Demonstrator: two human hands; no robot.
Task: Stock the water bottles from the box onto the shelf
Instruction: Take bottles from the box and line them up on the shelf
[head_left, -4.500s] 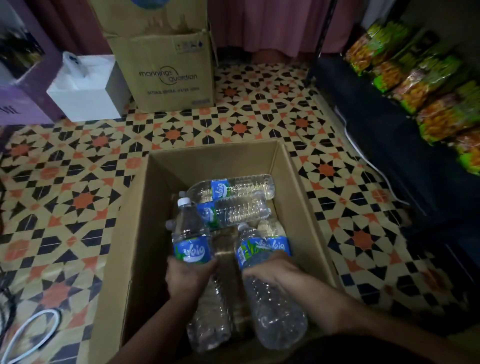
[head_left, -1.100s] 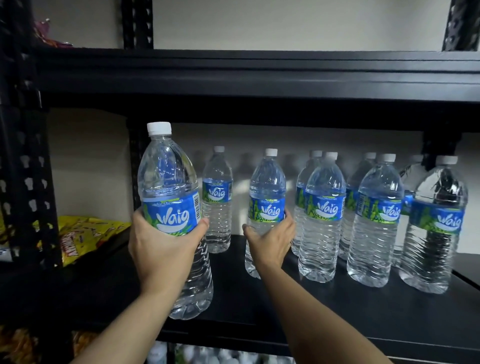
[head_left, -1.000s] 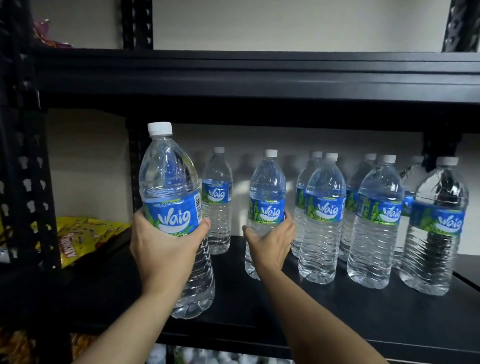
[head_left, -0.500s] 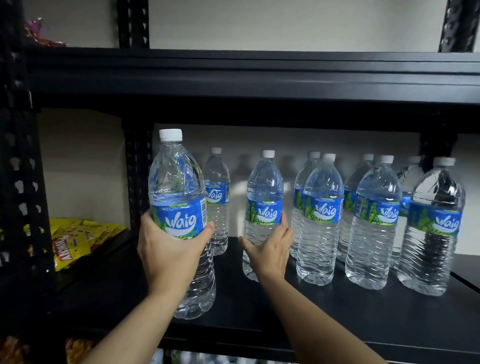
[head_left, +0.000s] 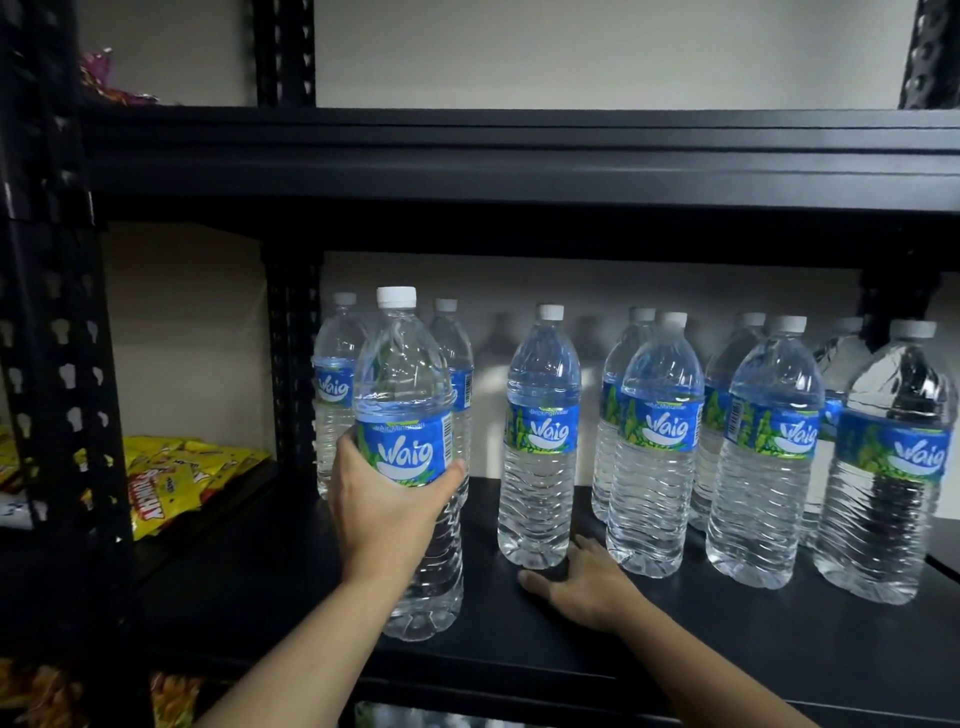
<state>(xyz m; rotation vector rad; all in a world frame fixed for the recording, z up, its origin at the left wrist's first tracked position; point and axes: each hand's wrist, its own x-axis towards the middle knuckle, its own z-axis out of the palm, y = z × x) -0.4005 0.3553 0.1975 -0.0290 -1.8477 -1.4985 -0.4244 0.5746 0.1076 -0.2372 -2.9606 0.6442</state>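
Observation:
My left hand (head_left: 387, 512) grips a clear water bottle (head_left: 408, 395) with a blue label and white cap; it stands upright near the front of the black shelf (head_left: 649, 629). To its right stands another bottle (head_left: 540, 436), free of any hand. My right hand (head_left: 587, 584) lies low on the shelf board in front of that bottle, fingers spread, holding nothing. Several more bottles (head_left: 763, 457) stand in two rows to the right, and two stand behind the held one. The box is out of view.
The shelf above (head_left: 519, 156) hangs low over the bottle caps. A black perforated upright (head_left: 293, 358) stands behind the held bottle. Yellow snack packets (head_left: 171, 483) lie in the bay to the left. More packets show on the level below.
My right hand has let go of the middle bottle and dropped to the shelf board. My left hand has moved its bottle right and deeper onto the shelf.

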